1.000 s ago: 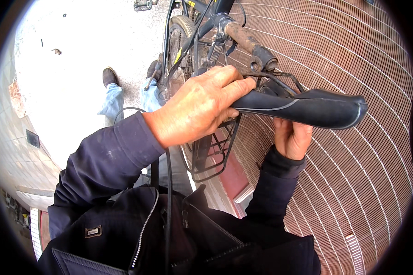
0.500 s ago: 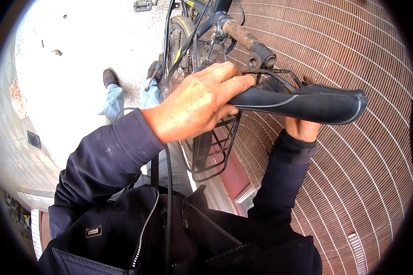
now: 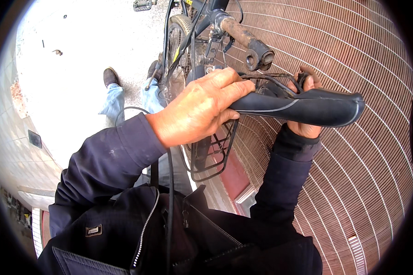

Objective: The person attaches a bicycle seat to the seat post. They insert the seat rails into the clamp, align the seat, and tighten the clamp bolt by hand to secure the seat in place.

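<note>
A black bicycle saddle (image 3: 303, 106) with a thin grey line along its side is held up, tilted on its side with its underside rails (image 3: 275, 81) facing away from me. My left hand (image 3: 204, 103) is closed round its left end, thumb beneath and fingers over the top. Behind the saddle, my right hand (image 3: 310, 82) curls its fingertips over the rails beside a small dark part; its palm is mostly hidden. Just beyond stands the rusty seat post (image 3: 242, 34) of the bicycle, topped by an open round clamp head (image 3: 261, 56), apart from the saddle.
The bicycle frame (image 3: 205, 20) and rear wheel (image 3: 181, 27) stand beyond my left hand. Below it is a black rear rack (image 3: 222, 153). A ribbed brown wall (image 3: 353, 151) curves along the right. Pale floor (image 3: 87, 41) lies left, with a pedal (image 3: 142, 5) at the top.
The saddle has dipped slightly and shifted a little toward me, away from the seat post. My right fingertips have come up into view over the rails; my left hand keeps its hold.
</note>
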The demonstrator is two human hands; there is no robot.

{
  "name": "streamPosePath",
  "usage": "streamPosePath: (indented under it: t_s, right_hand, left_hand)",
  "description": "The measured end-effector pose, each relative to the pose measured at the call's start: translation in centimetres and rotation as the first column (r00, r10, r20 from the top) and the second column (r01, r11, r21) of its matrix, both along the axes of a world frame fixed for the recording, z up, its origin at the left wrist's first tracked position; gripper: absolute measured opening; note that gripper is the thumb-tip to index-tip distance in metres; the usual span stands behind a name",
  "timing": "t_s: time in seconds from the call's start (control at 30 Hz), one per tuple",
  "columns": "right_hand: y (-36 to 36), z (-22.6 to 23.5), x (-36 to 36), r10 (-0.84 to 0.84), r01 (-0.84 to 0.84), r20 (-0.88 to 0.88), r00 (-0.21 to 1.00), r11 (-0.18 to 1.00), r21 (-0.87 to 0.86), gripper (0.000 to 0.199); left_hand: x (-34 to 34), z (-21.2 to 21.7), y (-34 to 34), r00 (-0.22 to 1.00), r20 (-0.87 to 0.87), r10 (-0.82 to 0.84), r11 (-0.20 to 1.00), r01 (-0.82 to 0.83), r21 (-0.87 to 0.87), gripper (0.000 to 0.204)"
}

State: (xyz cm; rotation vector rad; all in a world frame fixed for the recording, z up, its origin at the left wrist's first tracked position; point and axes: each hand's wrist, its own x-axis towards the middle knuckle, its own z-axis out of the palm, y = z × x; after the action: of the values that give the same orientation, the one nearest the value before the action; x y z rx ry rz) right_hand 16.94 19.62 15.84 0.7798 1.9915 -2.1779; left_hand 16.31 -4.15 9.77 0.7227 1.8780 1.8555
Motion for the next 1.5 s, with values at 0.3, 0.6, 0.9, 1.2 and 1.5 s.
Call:
streamPosePath:
  t_s: [0.3,0.6,0.9,1.2,1.5]
  right_hand:
    - [-0.9,0.3,-0.4,-0.033,0.034,-0.047,0.998,0.999,0.015,0.033]
    - [-0.5,-0.3,0.1,-0.057,0.058,-0.067,0.996,0.998,0.018,0.035]
    - [-0.4,-0.3,0.3,-0.067,0.072,-0.047,0.997,0.992,0.103,0.034]
    - [-0.4,0.1,-0.3,-0.027,0.027,-0.001,1.000,0.989,0.144,0.036]
    - [-0.1,1.0,-2.3,-0.056,0.047,0.089,0.994,0.994,0.097,0.023]
  left_hand:
    - [-0.1,-0.3,0.1,0.999,-0.037,0.032,0.999,-0.032,-0.007,0.056]
    - [-0.1,-0.2,0.2,0.997,-0.052,0.062,0.998,-0.063,-0.025,0.055]
    - [0.2,-0.4,0.5,0.994,-0.055,0.099,0.995,-0.101,-0.024,0.054]
    - [0.0,-0.4,0.2,0.995,-0.081,0.065,0.998,-0.066,-0.010,0.052]
    - [0.0,-0.4,0.3,0.993,-0.090,0.072,0.997,-0.073,-0.005,0.052]
